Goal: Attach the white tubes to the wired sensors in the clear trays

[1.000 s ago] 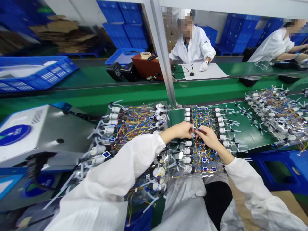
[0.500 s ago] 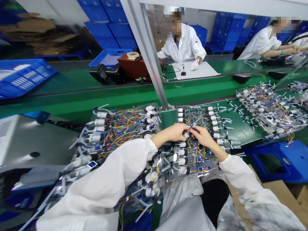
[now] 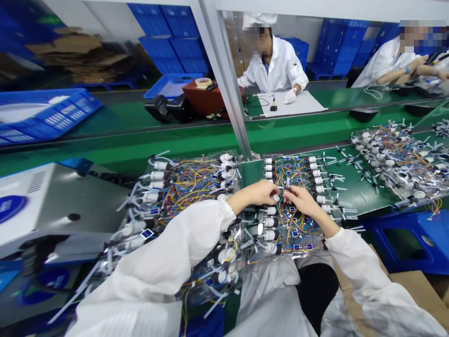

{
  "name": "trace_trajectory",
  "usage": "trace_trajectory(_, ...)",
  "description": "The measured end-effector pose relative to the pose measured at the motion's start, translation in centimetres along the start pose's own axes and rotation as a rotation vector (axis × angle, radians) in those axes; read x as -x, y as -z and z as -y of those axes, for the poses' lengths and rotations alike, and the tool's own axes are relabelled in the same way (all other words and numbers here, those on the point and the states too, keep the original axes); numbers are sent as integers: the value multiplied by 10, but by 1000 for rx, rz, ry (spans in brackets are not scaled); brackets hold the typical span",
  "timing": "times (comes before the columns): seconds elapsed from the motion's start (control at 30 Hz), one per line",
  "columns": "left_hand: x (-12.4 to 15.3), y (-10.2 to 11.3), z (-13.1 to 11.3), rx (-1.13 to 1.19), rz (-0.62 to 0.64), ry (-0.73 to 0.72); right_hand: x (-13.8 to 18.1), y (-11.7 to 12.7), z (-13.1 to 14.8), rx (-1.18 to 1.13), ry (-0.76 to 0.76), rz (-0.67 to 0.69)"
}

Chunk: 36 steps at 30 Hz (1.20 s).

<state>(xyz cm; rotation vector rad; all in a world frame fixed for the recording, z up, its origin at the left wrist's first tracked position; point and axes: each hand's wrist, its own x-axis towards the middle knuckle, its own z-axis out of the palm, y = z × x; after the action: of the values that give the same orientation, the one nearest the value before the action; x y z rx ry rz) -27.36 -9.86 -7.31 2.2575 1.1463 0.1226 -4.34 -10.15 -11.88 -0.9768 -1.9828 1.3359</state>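
My left hand [image 3: 264, 193] is closed around a small white cylindrical motor [image 3: 276, 198], its round end showing at the fingertips. Just beside it, my right hand [image 3: 301, 200] pinches a small dark piece with a pale tube [image 3: 288, 181] pointing upward. A narrow gap separates the fingertips of both hands. Beneath them lies a clear plastic tray [image 3: 291, 255] bearing two columns of white-and-black motors [image 3: 269, 222] with yellow, blue and red wires [image 3: 293, 217] and small blue panels between. My fingers cover part of the left column.
A second batch of wired motors [image 3: 159, 175] lies to the left, another [image 3: 389, 161] far right. Loose tube pieces [image 3: 351, 159] are scattered on the green bench. A metal post [image 3: 231, 89] rises ahead. A grey machine [image 3: 87, 201] stands left, a blue stool [image 3: 407, 238] right. Co-workers sit opposite.
My fingertips have drawn slightly apart, and the small piece now stands upright in my right fingers. The whole scene has shifted right in view. The co-worker opposite has lowered their head.
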Motion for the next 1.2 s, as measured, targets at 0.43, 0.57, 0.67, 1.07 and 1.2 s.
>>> trace_trajectory(0.43,-9,-13,-4,310,-208,-36,-4,-7,-21,-141,-89,-204)
trace_trajectory(0.57,-10,-13,0,210,-168,-34,-1,-1,-14,-96,1,-459)
trace_trajectory(0.67,-11,-12,1,179,-161,-39,3,1,-5,-311,-62,-459)
trace_trajectory(1.07,-7,-7,-3,147,-128,-21,7,-13,-11,-340,-99,-342)
trace_trajectory(1.2,-7,-5,-6,178,-117,-18,5,-16,-9,-471,-115,-327)
